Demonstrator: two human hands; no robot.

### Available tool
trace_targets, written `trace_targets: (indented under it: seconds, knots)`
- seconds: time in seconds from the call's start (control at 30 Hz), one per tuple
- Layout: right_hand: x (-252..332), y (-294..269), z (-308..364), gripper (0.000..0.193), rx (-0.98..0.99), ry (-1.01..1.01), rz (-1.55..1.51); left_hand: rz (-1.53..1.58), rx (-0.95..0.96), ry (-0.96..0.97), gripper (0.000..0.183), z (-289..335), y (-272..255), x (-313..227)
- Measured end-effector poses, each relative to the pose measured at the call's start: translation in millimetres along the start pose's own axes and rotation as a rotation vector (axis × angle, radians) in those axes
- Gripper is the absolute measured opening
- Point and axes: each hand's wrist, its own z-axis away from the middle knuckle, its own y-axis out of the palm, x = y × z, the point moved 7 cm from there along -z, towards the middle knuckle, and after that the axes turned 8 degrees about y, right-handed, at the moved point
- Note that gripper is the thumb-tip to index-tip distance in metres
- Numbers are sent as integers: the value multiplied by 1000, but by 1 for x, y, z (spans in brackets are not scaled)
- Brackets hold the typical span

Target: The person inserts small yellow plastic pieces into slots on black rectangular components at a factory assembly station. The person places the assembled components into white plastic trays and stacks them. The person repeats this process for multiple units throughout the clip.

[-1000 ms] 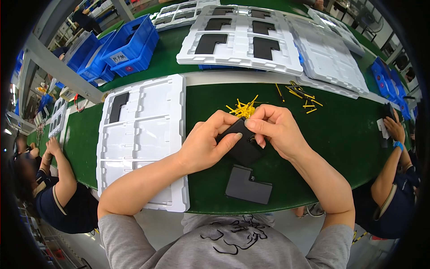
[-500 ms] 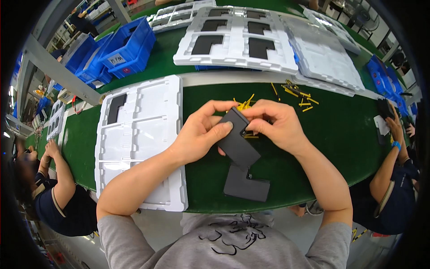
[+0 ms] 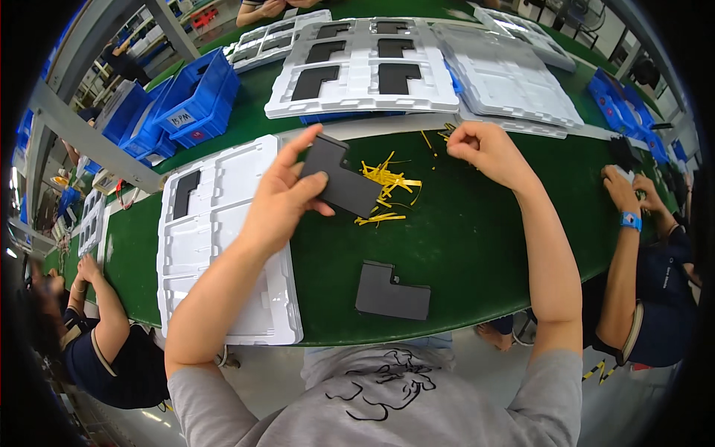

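The left hand [image 3: 279, 197] sits just left of the frame's centre, its fingers and thumb closed on a dark L-shaped flat piece [image 3: 339, 179], which it holds tilted above the green counter [image 3: 477, 253]; the piece's right edge hangs over a loose heap of yellow strips [image 3: 387, 186]. The right hand [image 3: 484, 149] is up and to the right of centre, curled with its fingertips pinched together near the counter's far edge; whether it grips anything there is too small to tell. Between the two hands lies only the strip heap, and below it a broad bare stretch of green runs down to a second dark L-shaped piece [image 3: 391, 292], lying flat close to the counter's near edge at lower centre. A white moulded tray [image 3: 216, 253] fills the left of the counter, just beside the left forearm, with one dark part [image 3: 186, 194] in its upper left pocket. Across a pale rail at the top of the frame stand more white trays [image 3: 365, 74] with dark parts, and blue bins [image 3: 190, 100] at upper left. Another person's hands [image 3: 629, 186] work at the right edge, well apart from the right hand.
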Motion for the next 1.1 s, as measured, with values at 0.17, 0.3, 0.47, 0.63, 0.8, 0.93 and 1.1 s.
trace_targets:
  seconds: [0.17, 0.3, 0.47, 0.63, 0.8, 0.93, 1.1]
  knots:
    - [-4, 13, 6, 10, 90, 52, 116, -190, -21, 25, 63, 7, -37, -45]
    - [-5, 21, 6, 13, 30, 10, 318, -241, -224, 39, 48, 37, -121, -53]
    - [17, 29, 8, 11, 61, -97, 279, -541, -664, 51, 26, 110, -262, -48]
    - [19, 18, 21, 9, 13, -9, 204, -1077, -735, -71, 28, 128, -291, -49]
    - [37, 29, 21, 10, 23, -41, 273, -1111, -709, -82, 29, 129, -289, -34]
    - [31, 25, 22, 9, 64, -5, 259, -1438, -653, -86, 32, 119, -252, -41]
    - [26, 20, 25, 6, 88, -142, 324, -1547, -621, 286, 32, 111, -239, -54]
